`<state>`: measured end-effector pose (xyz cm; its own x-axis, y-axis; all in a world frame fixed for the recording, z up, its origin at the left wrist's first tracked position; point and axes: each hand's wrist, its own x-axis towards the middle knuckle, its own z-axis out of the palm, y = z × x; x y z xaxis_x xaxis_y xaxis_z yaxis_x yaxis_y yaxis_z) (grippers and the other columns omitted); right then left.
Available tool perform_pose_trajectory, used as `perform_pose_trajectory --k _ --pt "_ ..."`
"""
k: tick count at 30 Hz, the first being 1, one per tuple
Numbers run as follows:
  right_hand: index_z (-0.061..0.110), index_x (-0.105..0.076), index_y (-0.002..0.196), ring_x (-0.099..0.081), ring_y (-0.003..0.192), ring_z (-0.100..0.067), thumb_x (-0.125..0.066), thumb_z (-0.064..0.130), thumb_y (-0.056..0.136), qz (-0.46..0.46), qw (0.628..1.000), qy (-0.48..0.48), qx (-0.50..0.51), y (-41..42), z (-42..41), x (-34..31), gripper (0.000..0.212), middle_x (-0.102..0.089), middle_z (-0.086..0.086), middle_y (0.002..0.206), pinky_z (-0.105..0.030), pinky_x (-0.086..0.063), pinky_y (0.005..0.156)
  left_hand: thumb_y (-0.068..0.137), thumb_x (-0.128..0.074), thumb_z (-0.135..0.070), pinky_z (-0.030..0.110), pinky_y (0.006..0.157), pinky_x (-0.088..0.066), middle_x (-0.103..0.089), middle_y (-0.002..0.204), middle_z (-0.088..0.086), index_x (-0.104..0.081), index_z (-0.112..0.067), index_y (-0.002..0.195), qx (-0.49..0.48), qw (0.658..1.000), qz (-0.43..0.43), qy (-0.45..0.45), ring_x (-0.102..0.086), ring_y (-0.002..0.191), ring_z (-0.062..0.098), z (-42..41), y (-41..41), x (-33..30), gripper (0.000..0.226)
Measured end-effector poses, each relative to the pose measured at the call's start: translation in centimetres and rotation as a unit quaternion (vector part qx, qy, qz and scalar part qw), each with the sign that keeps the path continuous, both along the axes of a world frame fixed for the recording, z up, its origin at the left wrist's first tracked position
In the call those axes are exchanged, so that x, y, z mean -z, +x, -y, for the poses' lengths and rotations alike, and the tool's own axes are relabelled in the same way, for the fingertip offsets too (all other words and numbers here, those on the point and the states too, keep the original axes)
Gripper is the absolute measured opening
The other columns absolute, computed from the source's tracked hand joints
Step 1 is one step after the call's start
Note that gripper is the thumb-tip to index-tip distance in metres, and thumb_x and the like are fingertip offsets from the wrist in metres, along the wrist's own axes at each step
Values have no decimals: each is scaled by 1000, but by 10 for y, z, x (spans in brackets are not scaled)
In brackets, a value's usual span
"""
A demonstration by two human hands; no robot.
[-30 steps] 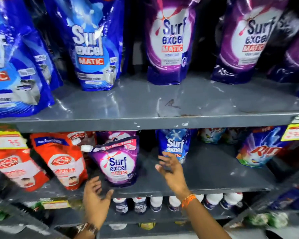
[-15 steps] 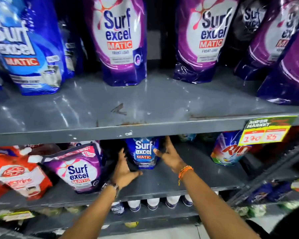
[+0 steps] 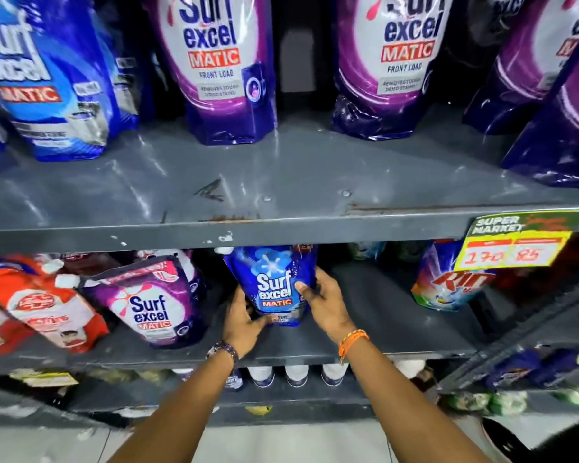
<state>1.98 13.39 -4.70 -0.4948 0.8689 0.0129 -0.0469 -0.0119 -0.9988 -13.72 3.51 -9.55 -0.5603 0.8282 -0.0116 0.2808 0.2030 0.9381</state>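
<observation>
Fingers (image 3: 322, 274) of my right hand (image 3: 326, 304) curl round right edge of small blue plastic detergent pouch (image 3: 273, 282); thumb presses front label. My left hand (image 3: 243, 324) grips pouch lower left corner, thumb at bottom edge. Pouch upright on middle grey metal shelf (image 3: 365, 315), white cap (image 3: 224, 250) just under upper shelf (image 3: 281, 233) lip. Near at left: purple detergent pouch (image 3: 154, 309). Well apart at right: multicolour Rin pouch (image 3: 448, 289). Right wrist carries orange wristband (image 3: 353, 342).

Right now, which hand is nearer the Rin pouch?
Right. The right hand, gripping the blue pouch, is left of the Rin pouch; the left hand sits farther left, across the blue pouch.
</observation>
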Motion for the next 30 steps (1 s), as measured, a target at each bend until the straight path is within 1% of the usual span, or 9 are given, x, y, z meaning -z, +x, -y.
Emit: perform_pose_trajectory --k 2,4,7,9,12,16,20,25,30 --pt "22 -65 111 -73 104 -21 -63 2 93 -10 1000 0 20 6 20 1 27 -74 -9 113 -33 -62 85 64 -85 2 48 98 -56 -66 126 -5 -47 -35 133 10 1000 -3 -3 -65 117 16 13 0 0 87" --pt "23 -66 111 -73 107 -27 -65 3 93 -19 999 -5 44 11 41 0 27 -77 -5 112 -39 -62 86 61 -85 -10 47 98 -56 -68 123 -15 -47 -46 130 31 999 -15 -7 -66 118 14 28 0 -1 86" --pt "26 -67 109 -74 105 -24 -66 6 92 -21 997 -6 71 20 72 -6 26 -79 6 105 -35 -63 81 57 -84 -28 47 98 -56 -66 128 -19 -41 -52 136 60 998 -28 -4 -65 120 13 54 1 -4 93" --pt "24 -67 110 -75 104 -23 -65 5 93 -22 997 2 77 25 93 -15 26 -80 7 104 -34 -63 78 60 -87 -23 48 96 -56 -67 128 -16 -43 -46 137 70 997 -42 8 -65 119 12 75 4 -19 92" --pt "16 -67 114 -75 101 -23 -63 3 94 -42 995 21 89 29 124 -42 24 -79 1 108 -32 -63 76 65 -88 -12 39 98 -56 -66 124 -27 -48 -54 128 76 995 -46 50 -65 116 1 105 14 -50 85" --pt "9 -69 113 -76 97 -23 -61 6 94 -59 992 66 87 33 165 -97 20 -80 -4 106 -32 -63 75 64 -89 -39 38 97 -57 -65 126 -27 -49 -62 121 87 990 -27 105 -63 118 -1 146 21 -98 73" --pt "13 -70 109 -78 91 -17 -63 8 91 -94 989 89 73 32 195 -163 20 -81 -1 101 -25 -62 67 55 -91 -51 45 100 -54 -67 129 -17 -53 -56 125 65 985 -18 160 -63 122 10 174 10 -145 80" --pt "19 -70 105 -78 89 -14 -62 7 91 -141 978 147 52 7 203 -246 20 -81 4 97 -23 -62 64 56 -92 -36 41 97 -56 -73 119 -16 -55 -39 129 55 970 -105 213 -69 111 8 191 -16 -232 82" --pt "8 -69 111 -76 89 -11 -60 1 94 -194 959 205 24 -45 184 -309 22 -81 0 100 -21 -60 69 62 -90 -29 39 103 -51 -70 123 -21 -50 -42 128 39 951 -147 269 -67 115 3 192 -54 -315 79"
